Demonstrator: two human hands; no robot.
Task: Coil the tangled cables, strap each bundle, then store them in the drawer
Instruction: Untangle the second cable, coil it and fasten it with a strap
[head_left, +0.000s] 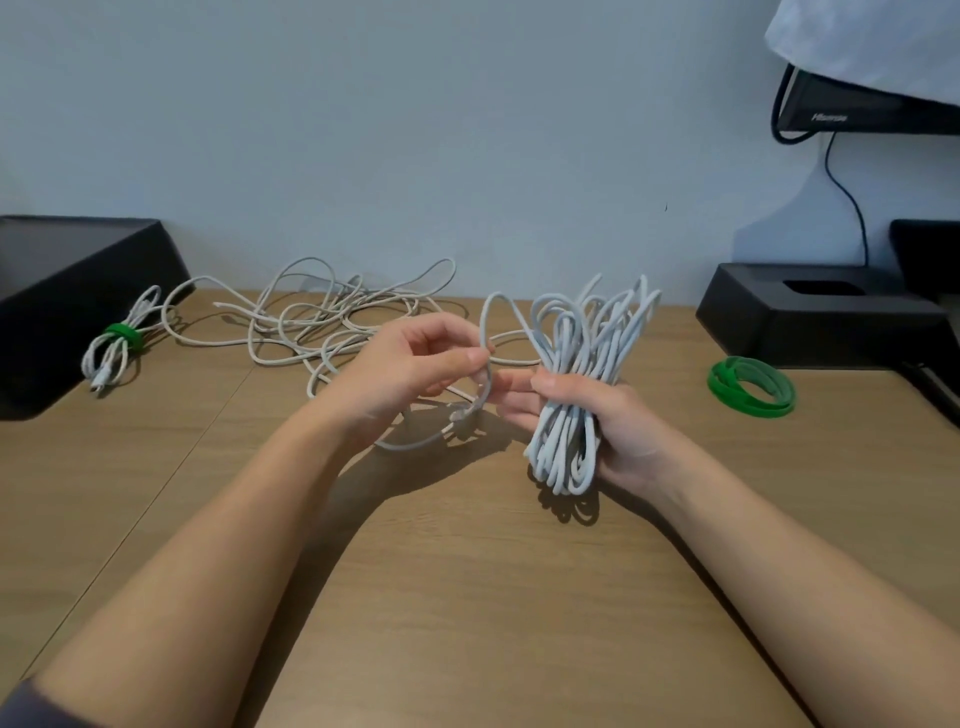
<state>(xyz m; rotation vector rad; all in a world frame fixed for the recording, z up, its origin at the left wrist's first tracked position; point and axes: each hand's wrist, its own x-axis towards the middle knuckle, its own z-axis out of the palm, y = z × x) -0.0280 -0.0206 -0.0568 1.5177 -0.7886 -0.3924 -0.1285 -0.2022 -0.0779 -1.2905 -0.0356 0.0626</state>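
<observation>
My right hand (587, 421) grips a thick coil of grey-white cable (587, 358) around its middle, held upright above the wooden desk (467, 597). My left hand (410, 369) pinches the loose tail of that same cable (485, 332) between thumb and fingers, just left of the coil. The tail's plug end hangs below the hands, near the desk. A tangled pile of white cable (322, 317) lies at the back of the desk. A small coiled cable bound with a green strap (122, 338) lies at the far left.
A roll of green strap (753, 387) lies on the desk at the right. A black box (67, 291) stands at the far left, a black stand (815, 317) at the back right. A monitor (862, 104) hangs above it, its black lead running down.
</observation>
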